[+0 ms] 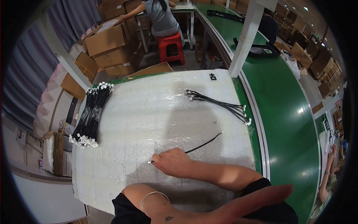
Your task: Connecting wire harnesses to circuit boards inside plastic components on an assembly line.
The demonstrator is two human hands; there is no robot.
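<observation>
My right hand is closed on a thin black cable, pinching it near one end. A small white connector pokes out past the fingertips. From the other side of the fist the cable runs up and right across the white tabletop. My left arm, with a bracelet on it, crosses below the right one. My left hand is at the lower right, close to the camera and slightly blurred. It reaches rightward with at least one finger stretched out, and no object shows in it.
A thick bundle of black cables lies at the left. Several loose cables lie at the far right. A green conveyor carries black housings beyond a white post. A person on a red stool sits near cardboard boxes.
</observation>
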